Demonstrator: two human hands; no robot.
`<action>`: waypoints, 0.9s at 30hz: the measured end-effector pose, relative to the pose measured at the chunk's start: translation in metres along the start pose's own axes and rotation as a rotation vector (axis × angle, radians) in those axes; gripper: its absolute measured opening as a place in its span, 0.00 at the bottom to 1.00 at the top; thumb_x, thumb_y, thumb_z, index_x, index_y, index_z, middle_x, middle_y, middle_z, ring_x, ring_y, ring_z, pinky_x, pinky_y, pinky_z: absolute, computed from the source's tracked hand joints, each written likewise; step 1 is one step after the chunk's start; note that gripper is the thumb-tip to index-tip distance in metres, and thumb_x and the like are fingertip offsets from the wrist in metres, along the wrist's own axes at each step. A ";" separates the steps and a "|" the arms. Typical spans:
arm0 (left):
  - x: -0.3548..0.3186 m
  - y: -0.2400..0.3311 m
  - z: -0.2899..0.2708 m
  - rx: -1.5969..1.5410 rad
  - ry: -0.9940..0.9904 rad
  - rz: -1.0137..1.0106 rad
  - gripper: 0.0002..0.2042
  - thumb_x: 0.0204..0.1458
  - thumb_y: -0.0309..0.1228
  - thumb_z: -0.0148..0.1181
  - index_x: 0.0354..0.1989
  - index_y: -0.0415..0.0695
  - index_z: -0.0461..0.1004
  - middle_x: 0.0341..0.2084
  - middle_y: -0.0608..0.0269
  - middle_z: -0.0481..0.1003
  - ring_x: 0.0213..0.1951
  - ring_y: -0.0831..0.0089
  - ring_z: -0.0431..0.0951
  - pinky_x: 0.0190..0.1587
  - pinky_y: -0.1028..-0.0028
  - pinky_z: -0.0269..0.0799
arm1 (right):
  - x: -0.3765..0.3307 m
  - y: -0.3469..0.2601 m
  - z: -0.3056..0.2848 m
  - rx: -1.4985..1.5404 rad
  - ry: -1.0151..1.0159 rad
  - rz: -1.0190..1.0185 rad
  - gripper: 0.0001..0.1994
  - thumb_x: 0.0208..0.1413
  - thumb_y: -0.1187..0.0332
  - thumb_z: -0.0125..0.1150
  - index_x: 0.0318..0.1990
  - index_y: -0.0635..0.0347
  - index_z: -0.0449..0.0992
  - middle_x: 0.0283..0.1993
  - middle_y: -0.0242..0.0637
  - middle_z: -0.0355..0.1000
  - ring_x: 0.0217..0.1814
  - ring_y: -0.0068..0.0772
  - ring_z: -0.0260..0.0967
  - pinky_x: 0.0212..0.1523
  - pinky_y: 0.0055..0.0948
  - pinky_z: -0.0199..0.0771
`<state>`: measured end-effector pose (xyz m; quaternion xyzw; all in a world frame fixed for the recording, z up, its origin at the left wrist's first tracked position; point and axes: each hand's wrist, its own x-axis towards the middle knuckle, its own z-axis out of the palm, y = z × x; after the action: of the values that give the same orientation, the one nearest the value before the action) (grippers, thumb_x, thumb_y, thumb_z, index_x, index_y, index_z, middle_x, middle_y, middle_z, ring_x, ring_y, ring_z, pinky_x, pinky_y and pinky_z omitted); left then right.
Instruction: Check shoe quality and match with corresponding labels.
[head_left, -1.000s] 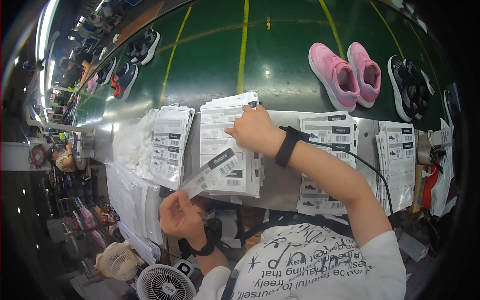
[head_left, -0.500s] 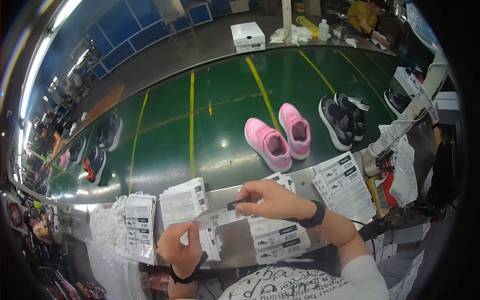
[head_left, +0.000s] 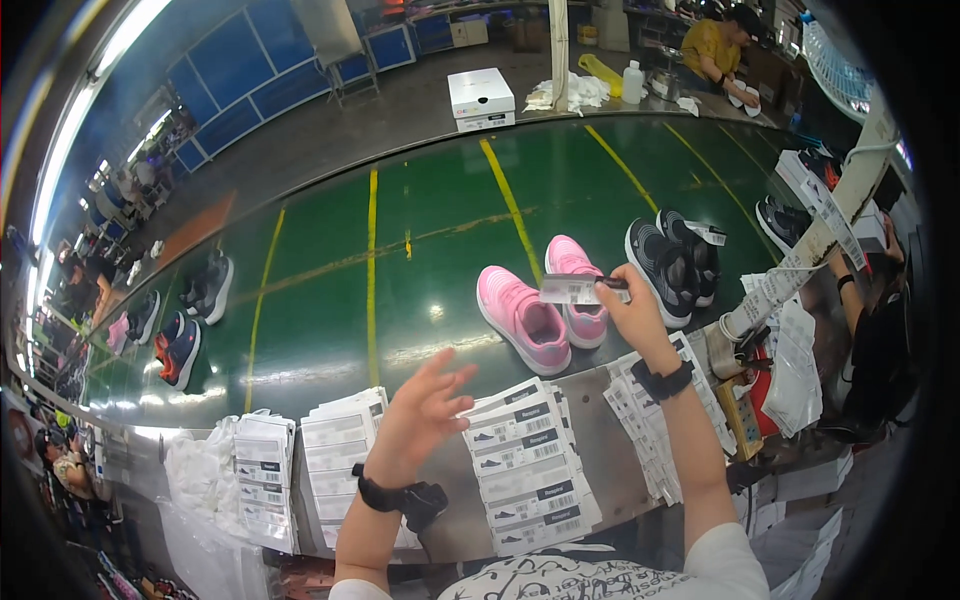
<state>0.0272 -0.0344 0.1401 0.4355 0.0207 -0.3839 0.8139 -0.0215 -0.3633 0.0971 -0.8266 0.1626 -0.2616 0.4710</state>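
Observation:
Pinched in my right hand (head_left: 640,312) is a small label (head_left: 570,289), white with a dark end. It is held out over a pair of pink sneakers (head_left: 520,318) and partly covers the right shoe of the pair. My left hand (head_left: 415,408) is raised with its fingers apart and nothing in it, above the metal ledge between two label stacks. A stack of printed label sheets (head_left: 528,465) lies in front of me on the ledge. Right of the pink pair stand black sneakers (head_left: 672,262) with a tag on one of them.
A green conveyor belt (head_left: 420,290) with yellow lines carries more shoes at the left, among them a navy and orange one (head_left: 178,350). More label stacks (head_left: 265,480) line the ledge. Beyond the belt are a white shoebox (head_left: 482,98) and a person in yellow (head_left: 715,55).
My right hand has carried the label forward and right, over the pink sneakers. My left hand has let go of the label, opened and risen.

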 end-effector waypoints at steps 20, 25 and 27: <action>0.127 -0.096 -0.063 -0.457 0.004 -0.404 0.11 0.56 0.27 0.58 0.44 0.38 0.70 0.39 0.52 0.75 0.35 0.66 0.76 0.39 0.67 0.76 | 0.058 0.103 0.017 0.138 -0.023 0.100 0.22 0.50 0.61 0.72 0.47 0.61 0.70 0.33 0.28 0.71 0.32 0.18 0.67 0.32 0.21 0.68; 0.128 -0.096 -0.061 -0.421 0.030 -0.356 0.09 0.56 0.28 0.59 0.43 0.39 0.71 0.39 0.53 0.75 0.35 0.67 0.76 0.41 0.67 0.76 | 0.054 0.088 0.016 0.031 0.054 0.097 0.40 0.47 0.59 0.74 0.65 0.64 0.59 0.47 0.42 0.67 0.44 0.31 0.71 0.43 0.28 0.73; 0.128 -0.097 -0.061 -0.405 0.027 -0.338 0.09 0.56 0.29 0.59 0.42 0.39 0.71 0.38 0.53 0.75 0.36 0.68 0.75 0.42 0.67 0.75 | 0.043 0.064 0.019 -0.494 0.226 -0.038 0.46 0.42 0.59 0.76 0.66 0.67 0.55 0.55 0.50 0.61 0.55 0.45 0.65 0.55 0.37 0.68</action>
<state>0.0739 -0.0992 -0.0122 0.2593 0.1803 -0.4969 0.8083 0.0232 -0.4046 0.0460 -0.8849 0.2574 -0.3135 0.2289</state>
